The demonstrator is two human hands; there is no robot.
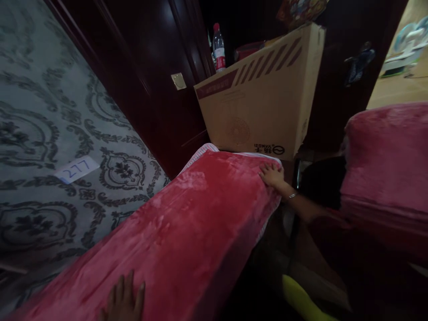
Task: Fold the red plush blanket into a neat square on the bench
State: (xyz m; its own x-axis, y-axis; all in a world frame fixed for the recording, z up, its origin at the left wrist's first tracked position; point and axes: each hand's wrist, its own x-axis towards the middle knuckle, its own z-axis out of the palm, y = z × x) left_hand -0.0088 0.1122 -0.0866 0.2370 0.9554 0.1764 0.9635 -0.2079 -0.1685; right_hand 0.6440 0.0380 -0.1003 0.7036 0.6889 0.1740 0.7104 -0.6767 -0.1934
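Grey damask wallpaper [20, 187] fills the left side of the room, bearing a paper label [77, 169] marked 277. Beside it, a long red plush cover [187, 214] with a striped edge runs from near left to the far middle over a padded surface. At its near end the left hand [123, 296] is palm down above or on the plush, fingers apart; contact is hard to tell. Dark wood panelling [143, 53] rises beyond, then a red-capped plastic bottle [219, 49] behind a cardboard box [254, 98] with upside-down lettering. On the cover's far right corner the right hand [272, 175] rests, fingers slightly spread, bracelet [293, 195] at the wrist. Farther right is a pink plush-covered seat [388, 156].
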